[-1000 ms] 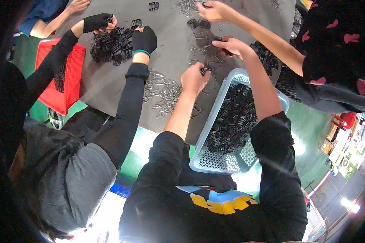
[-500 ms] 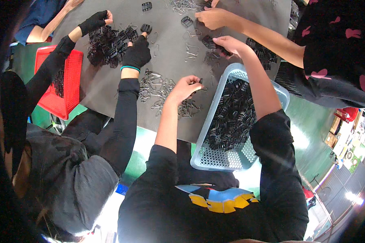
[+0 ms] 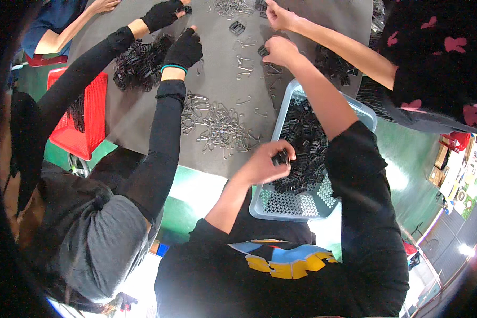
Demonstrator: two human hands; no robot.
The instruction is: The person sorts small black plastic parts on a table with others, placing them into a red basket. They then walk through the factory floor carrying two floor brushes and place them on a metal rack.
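Low at centre frame, your left hand pinches a black plastic buckle over the grey basket; your right hand, upper centre, seems closed on something small on the counter.

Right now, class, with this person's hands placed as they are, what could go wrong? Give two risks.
1. The left hand holds a small black clip at the edge of the grey basket, which overhangs the table; a nudge might tip it.
2. The right hand works close to a co-worker's hand; they may collide.
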